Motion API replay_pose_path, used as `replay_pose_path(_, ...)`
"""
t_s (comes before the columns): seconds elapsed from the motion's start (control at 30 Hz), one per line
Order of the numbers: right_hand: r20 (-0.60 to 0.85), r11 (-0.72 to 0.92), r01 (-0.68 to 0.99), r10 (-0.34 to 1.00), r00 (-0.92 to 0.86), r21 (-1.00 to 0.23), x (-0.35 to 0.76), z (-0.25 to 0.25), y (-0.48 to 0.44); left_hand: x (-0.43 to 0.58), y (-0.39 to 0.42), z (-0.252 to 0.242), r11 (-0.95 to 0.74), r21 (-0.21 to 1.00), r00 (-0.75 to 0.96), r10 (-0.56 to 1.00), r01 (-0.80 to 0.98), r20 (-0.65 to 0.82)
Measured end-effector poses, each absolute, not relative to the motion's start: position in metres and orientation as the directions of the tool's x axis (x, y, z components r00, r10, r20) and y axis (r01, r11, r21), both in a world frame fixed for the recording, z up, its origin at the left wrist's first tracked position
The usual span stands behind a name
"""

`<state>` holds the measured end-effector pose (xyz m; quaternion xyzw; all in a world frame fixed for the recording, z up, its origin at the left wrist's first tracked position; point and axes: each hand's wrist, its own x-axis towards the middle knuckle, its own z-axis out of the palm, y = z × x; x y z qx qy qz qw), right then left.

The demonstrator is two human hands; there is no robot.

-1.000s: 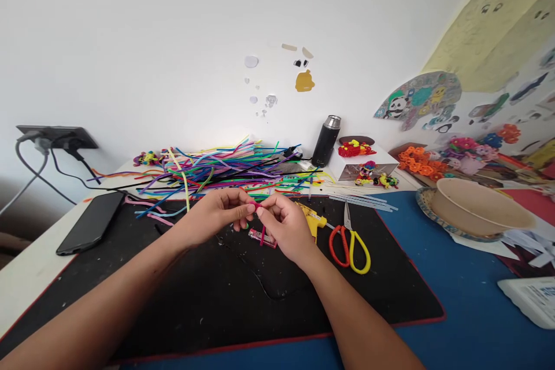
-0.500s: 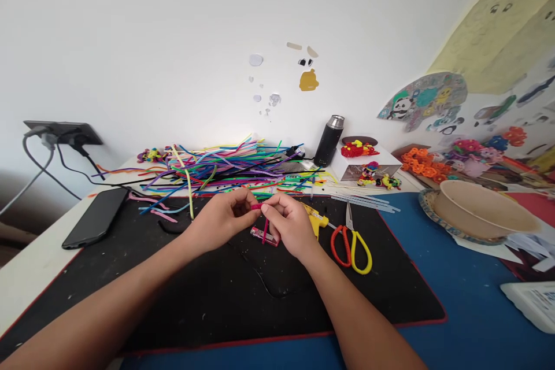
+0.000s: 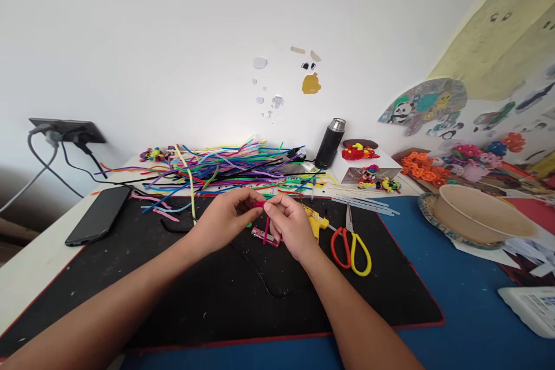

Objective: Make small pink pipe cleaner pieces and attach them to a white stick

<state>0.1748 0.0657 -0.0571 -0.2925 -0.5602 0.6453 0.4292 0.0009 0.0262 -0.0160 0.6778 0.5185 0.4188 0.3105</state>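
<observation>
White wall [image 3: 195,40] behind, desk pushed against it; black mat [image 3: 217,300] with red edging on the near side. A heap of loose pipe cleaners [image 3: 225,165] lies along the far edge. I have the left hand [image 3: 228,217] and right hand [image 3: 292,225] together over the mat's far half, thumbs and fingertips pinched on one magenta pipe cleaner [image 3: 266,230]. Its upper part is bunched between the fingertips; a straight tail hangs below, in front of a pink lighter [image 3: 272,239]. Exact form of the bunch: hidden by fingers, cannot tell. My judgement: partway. Some length seems curled up, the tail remains unworked. Yellow glue gun [image 3: 315,219] just right of the right hand, scissors [image 3: 350,230] farther right, neither held. Small finished-looking pipe-cleaner figures [image 3: 368,176] stand far right, by a white box [image 3: 385,163].
</observation>
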Motion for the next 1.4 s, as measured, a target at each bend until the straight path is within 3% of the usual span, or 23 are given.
replay_pose_path(0.13, 0.092, -0.008, -0.207, 0.878, -0.470, -0.978, 0.175, -0.055, 0.064, -0.001, 0.026, -0.016, -0.249, 0.873, 0.101, 0.969, 0.419, 0.227)
replay_pose_path(0.33, 0.029, -0.066, -0.182, 0.879, -0.476, -0.981, 0.176, -0.051, 0.063, -0.001, 0.030, -0.019, -0.183, 0.958, 0.077, 0.982, 0.221, 0.170)
replay_pose_path(0.83, 0.085, -0.010, -0.196, 0.877, -0.473, -0.981, 0.173, -0.057, 0.064, -0.004, 0.035, -0.028, -0.116, 0.990, 0.089, 0.990, 0.084, 0.108)
replay_pose_path(1.4, 0.314, 0.362, 0.124, 0.902, -0.296, -0.924, 0.175, -0.062, 0.062, -0.006, 0.037, -0.030, -0.014, 0.999, 0.135, 0.991, -0.043, 0.020)
